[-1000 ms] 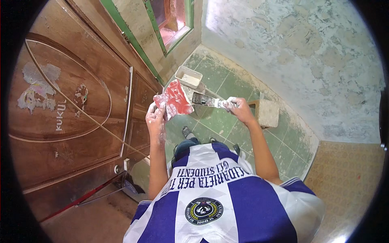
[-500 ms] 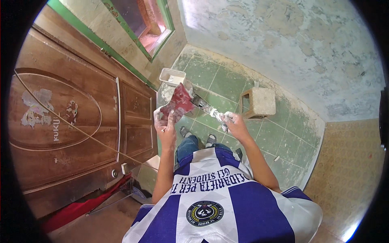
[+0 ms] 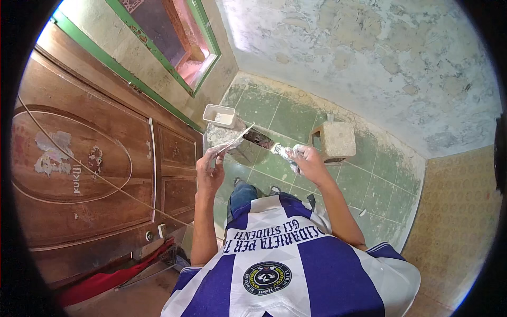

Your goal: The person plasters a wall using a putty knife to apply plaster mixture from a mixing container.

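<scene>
My left hand (image 3: 211,168) is closed on one end of a thin spreader plate (image 3: 236,141), red on its face in the earlier picture and now nearly edge-on, with white paste on it. My right hand (image 3: 307,160) grips a putty knife (image 3: 260,138) by its handle, which is caked in white. The knife's dark, paste-smeared blade points left toward the plate's far end. Whether blade and plate touch, I cannot tell. Beyond my left hand, a clear plastic tub (image 3: 219,116) with white paste in it stands on a paste-spattered support (image 3: 217,136).
A small box-shaped stool (image 3: 338,140) with an open side stands on the green tiled floor (image 3: 285,117). At the left is a brown wooden door (image 3: 100,142) with a thin cord across it. A patchy wall (image 3: 369,68) rises at the back right.
The plate in my left hand has turned from showing its red face to nearly edge-on. The putty knife stays in my right hand, close to it. The view has shifted slightly.
</scene>
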The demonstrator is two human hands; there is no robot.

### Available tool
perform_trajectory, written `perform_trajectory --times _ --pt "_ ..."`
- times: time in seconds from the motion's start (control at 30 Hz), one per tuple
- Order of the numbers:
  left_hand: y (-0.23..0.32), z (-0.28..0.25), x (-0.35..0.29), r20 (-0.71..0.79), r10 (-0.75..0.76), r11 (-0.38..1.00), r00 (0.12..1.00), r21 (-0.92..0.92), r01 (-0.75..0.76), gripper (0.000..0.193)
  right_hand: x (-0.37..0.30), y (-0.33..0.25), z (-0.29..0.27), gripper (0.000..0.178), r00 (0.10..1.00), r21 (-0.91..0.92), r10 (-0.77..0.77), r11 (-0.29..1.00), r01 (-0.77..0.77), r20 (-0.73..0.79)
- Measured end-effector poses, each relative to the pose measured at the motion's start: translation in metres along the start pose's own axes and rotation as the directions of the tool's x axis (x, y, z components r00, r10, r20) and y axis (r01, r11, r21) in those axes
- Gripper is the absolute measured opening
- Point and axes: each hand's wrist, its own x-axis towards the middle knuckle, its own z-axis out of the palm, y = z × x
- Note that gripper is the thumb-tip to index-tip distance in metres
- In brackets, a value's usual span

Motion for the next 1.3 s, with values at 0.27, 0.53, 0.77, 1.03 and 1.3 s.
perform_trajectory --times 0.27,0.53,0.77,1.03,1.3 --pt "-0.037 0.014 0.016 0.036 -0.130 0.991 0.991 0.033 0.129 0.024 0.029 -0.030 -0.022 0.023 0.999 0.406 0.040 0.914 -0.027 -0.022" --pt "-0.093 0.054 0.076 0.062 -0.613 0.624 0.787 -0.573 0.532 0.023 0.121 -0.030 -0.037 0.018 0.999 0.431 -0.038 0.901 0.050 -0.037" --pt "-0.128 0.099 0.202 0.242 -0.642 0.393 0.727 -0.711 0.584 0.031 0.186 -0.073 -0.070 0.020 0.993 0.360 -0.034 0.930 0.072 -0.111" --pt "-0.158 0.156 0.306 0.320 -0.572 0.434 0.755 -0.663 0.610 0.024 0.233 -0.098 -0.107 0.046 0.930 0.240 0.059 0.970 0.032 -0.362" --pt "-0.180 0.216 0.365 0.453 -0.537 0.401 0.711 -0.604 0.689 0.022 0.301 -0.098 -0.173 0.045 0.846 -0.022 -0.139 0.989 0.149 -0.515"
